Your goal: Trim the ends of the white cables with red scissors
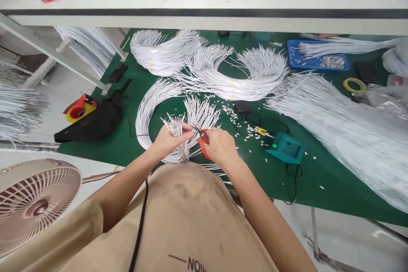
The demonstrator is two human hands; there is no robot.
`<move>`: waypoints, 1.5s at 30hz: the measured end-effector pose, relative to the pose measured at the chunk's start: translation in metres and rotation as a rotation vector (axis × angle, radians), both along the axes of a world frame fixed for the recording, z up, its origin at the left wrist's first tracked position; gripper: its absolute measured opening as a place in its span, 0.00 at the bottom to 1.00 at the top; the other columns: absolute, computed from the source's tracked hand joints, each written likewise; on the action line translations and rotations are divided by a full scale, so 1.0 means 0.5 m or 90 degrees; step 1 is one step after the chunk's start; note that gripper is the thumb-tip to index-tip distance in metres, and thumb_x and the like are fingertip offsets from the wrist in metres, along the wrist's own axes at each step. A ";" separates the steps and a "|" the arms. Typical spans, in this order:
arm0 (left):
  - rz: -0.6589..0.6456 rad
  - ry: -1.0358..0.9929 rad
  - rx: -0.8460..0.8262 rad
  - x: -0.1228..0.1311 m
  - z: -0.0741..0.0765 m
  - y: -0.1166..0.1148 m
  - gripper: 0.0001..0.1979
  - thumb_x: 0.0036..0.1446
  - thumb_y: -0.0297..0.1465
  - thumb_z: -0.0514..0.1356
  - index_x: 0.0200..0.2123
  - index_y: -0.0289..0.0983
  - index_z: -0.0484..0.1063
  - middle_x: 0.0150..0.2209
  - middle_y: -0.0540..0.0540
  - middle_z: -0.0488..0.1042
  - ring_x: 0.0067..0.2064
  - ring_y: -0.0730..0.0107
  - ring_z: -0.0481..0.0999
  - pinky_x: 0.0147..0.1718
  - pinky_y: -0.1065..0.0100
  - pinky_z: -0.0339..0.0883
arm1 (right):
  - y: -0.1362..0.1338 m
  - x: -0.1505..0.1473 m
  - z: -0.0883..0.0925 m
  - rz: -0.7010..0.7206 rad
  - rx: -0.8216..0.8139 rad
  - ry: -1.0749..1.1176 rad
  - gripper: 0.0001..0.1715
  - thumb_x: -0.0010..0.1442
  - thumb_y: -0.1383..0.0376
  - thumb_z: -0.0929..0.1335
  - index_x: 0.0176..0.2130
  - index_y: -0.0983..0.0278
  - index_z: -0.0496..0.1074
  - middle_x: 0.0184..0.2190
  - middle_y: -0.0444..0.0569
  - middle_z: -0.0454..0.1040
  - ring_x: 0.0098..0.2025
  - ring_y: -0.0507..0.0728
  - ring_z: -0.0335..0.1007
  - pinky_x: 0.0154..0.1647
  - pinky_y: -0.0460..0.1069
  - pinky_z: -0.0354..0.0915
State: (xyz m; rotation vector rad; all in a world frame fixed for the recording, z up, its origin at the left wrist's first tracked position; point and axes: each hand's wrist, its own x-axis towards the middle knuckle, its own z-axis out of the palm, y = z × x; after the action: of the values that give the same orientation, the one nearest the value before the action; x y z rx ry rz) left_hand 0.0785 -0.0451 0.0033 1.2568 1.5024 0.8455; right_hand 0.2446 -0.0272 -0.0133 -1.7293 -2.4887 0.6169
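Note:
My left hand (168,139) is closed around a bundle of thin white wires (177,126) whose metal-tipped ends stick up above my fingers. My right hand (219,146) grips red-handled scissors (202,141), the blades pointing left at the wire ends by my left thumb. Both hands are over the near edge of a green mat (270,174). More loose white wires (200,112) fan out just behind my hands.
Big curved bundles of white wire (223,72) cover the mat. A teal box (287,148) and yellow-handled pliers (262,131) lie to the right, a blue tray (315,57) at the back, a tape roll (354,85), a red tape dispenser (78,109) and a fan (35,204) left.

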 end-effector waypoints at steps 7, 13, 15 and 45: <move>-0.006 0.030 0.020 0.001 -0.001 0.003 0.14 0.44 0.37 0.63 0.33 0.34 0.73 0.35 0.44 0.75 0.37 0.63 0.73 0.39 0.63 0.66 | -0.009 0.003 -0.009 0.014 0.015 0.003 0.16 0.57 0.57 0.61 0.30 0.64 0.71 0.30 0.51 0.72 0.34 0.56 0.67 0.31 0.48 0.53; -0.030 0.018 0.005 -0.004 0.003 0.002 0.15 0.45 0.37 0.62 0.35 0.34 0.72 0.35 0.43 0.75 0.38 0.62 0.73 0.41 0.62 0.66 | -0.014 0.007 -0.014 -0.008 0.012 0.064 0.18 0.57 0.53 0.61 0.28 0.62 0.69 0.30 0.47 0.72 0.32 0.54 0.66 0.27 0.46 0.50; -0.030 0.016 0.010 -0.005 0.003 0.001 0.14 0.46 0.37 0.61 0.35 0.35 0.72 0.36 0.44 0.75 0.38 0.63 0.73 0.41 0.62 0.66 | -0.015 0.008 -0.014 -0.010 0.008 0.087 0.19 0.58 0.51 0.60 0.29 0.62 0.69 0.31 0.47 0.72 0.33 0.53 0.66 0.27 0.46 0.50; -0.025 -0.010 -0.011 -0.003 0.000 0.000 0.15 0.45 0.39 0.62 0.33 0.34 0.71 0.26 0.47 0.74 0.29 0.68 0.73 0.30 0.67 0.66 | -0.008 0.006 -0.031 -0.140 -0.083 0.344 0.12 0.53 0.59 0.65 0.27 0.65 0.71 0.28 0.46 0.72 0.29 0.52 0.65 0.29 0.45 0.56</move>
State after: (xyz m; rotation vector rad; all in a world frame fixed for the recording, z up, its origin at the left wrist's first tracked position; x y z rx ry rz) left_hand 0.0768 -0.0452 0.0032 1.2596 1.4649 0.8140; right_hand 0.2474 -0.0312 -0.0289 -1.5737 -1.9031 1.0729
